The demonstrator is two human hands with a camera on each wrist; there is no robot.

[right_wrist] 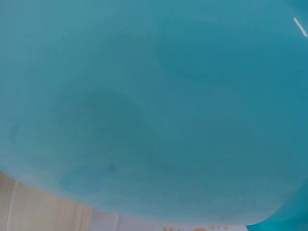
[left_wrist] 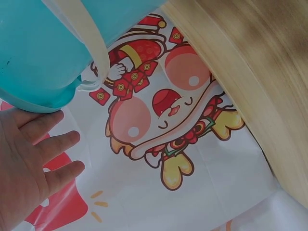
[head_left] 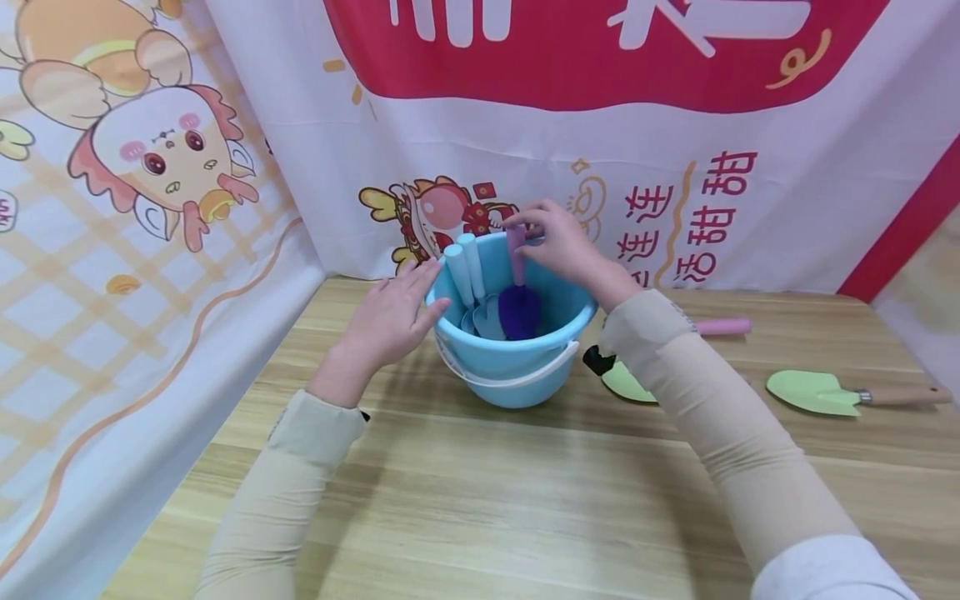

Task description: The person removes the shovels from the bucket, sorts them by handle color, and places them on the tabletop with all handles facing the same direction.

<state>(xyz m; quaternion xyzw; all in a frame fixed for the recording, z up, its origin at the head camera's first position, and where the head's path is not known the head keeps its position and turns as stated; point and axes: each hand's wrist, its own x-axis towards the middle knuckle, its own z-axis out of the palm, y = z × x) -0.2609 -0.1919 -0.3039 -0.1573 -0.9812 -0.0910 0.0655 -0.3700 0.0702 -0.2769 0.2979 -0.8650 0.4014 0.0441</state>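
A light blue bucket point(head_left: 517, 358) with a white carrying handle point(head_left: 498, 384) stands upright on the table, near the cloth backdrop. My left hand point(head_left: 393, 312) rests against its left rim with fingers extended; the left wrist view also shows those fingers at the rim. Over the bucket's far side, my right hand point(head_left: 562, 246) pinches the top of the lilac handle of a purple toy shovel point(head_left: 519, 312), whose dark blade is inside the bucket. Two toy shovels with light blue handles point(head_left: 459, 275) lean inside at the left. Bucket wall point(right_wrist: 154, 120) fills most of the right wrist view.
On the wooden table point(head_left: 480, 500), right of the bucket, lies a green trowel point(head_left: 810, 390) with a wooden handle. A second green blade point(head_left: 628, 382), a black piece point(head_left: 597, 361) and a pink handle point(head_left: 723, 326) lie partly behind the right forearm. Printed cloth point(head_left: 555, 142) hangs behind.
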